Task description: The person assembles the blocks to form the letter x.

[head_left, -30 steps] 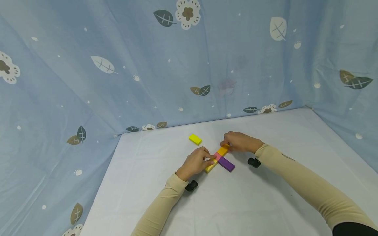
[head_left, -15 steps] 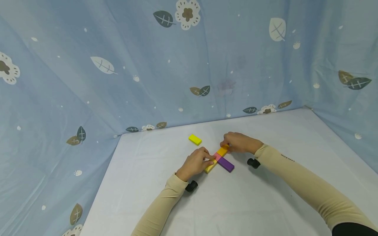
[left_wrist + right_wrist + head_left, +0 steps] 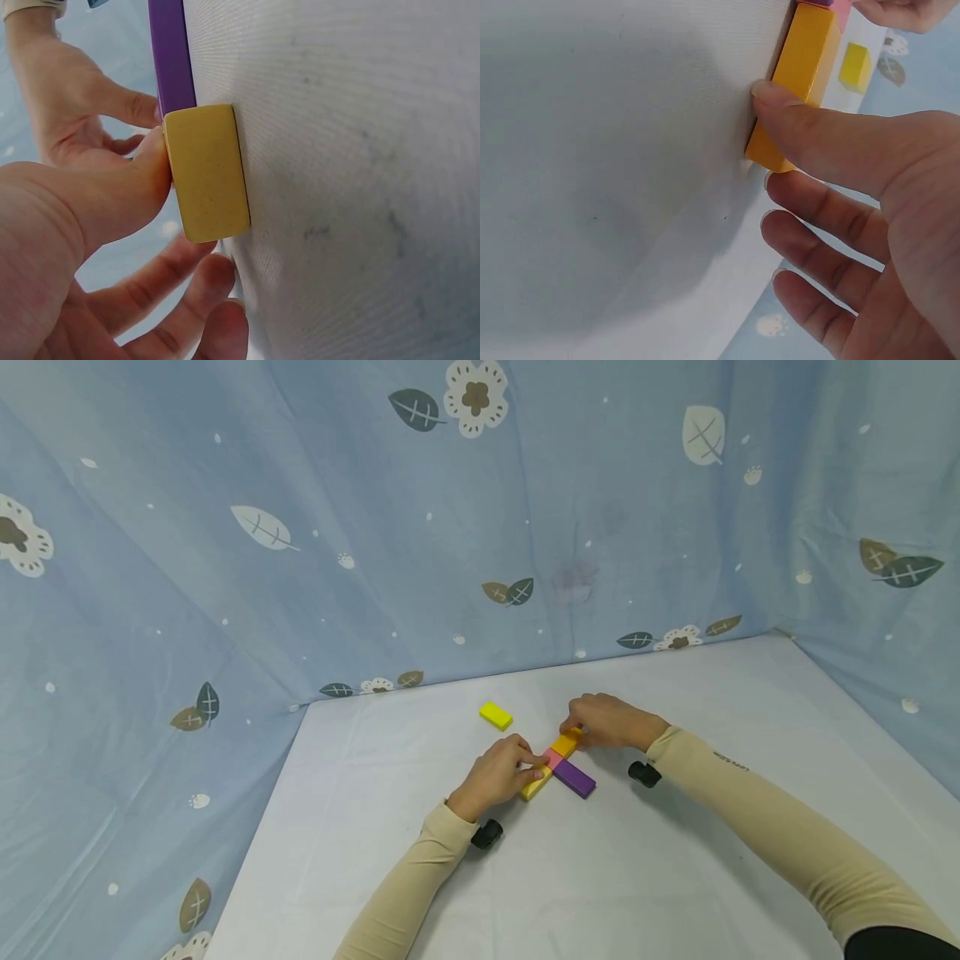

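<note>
A pale yellow block (image 3: 534,787), a pink block (image 3: 553,758) and an orange block (image 3: 566,743) lie in a slanting row, with a purple block (image 3: 575,778) branching off at the pink one. My left hand (image 3: 495,777) pinches the pale yellow block, its index finger reaching over to the pink one. In the left wrist view, the yellow block's end face (image 3: 208,172) shows between thumb and fingers. My right hand (image 3: 613,722) grips the far end of the orange block; its thumb lies along one side in the right wrist view, partly covering it.
A bright yellow block (image 3: 497,715) lies apart, behind the row on the white tabletop (image 3: 390,793). Blue patterned curtain (image 3: 375,510) borders the table at the back and sides. A black wrist camera (image 3: 487,833) hangs beneath the left wrist, another (image 3: 645,774) beneath the right.
</note>
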`<move>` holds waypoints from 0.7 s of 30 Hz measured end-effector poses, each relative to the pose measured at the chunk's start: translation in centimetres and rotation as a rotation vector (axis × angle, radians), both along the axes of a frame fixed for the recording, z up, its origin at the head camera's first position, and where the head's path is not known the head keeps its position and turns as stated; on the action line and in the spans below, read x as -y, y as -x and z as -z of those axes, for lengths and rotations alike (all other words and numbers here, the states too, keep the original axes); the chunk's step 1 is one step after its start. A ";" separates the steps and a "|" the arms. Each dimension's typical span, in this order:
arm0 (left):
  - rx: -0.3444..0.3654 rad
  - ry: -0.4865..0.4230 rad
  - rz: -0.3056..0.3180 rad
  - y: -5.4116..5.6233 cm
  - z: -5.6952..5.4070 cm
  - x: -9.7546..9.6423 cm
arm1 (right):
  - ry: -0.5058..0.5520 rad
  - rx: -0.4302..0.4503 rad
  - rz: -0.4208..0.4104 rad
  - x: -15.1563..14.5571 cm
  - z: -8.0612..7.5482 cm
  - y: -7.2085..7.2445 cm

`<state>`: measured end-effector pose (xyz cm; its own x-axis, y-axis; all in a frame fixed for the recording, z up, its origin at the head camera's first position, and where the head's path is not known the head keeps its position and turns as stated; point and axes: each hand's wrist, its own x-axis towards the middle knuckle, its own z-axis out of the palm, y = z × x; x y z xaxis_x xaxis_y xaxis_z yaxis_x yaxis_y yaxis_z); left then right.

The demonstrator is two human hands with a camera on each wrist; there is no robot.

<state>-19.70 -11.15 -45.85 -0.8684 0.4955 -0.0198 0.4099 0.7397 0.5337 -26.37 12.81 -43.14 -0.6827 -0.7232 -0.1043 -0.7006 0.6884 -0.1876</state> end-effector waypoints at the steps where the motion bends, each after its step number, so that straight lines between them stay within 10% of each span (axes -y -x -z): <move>1: 0.002 0.000 -0.001 0.0 0.0 0.0 | -0.002 0.002 0.007 0.1 0.0 0.0; 21: -0.009 0.008 0.005 -0.1 -0.1 0.1 | 0.010 -0.014 0.063 -0.2 -1.0 -0.5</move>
<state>-19.59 -11.21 -45.75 -0.8660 0.4998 -0.0159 0.4186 0.7419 0.5239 -25.89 13.01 -42.12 -0.7283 -0.6797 -0.0877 -0.6586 0.7295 -0.1849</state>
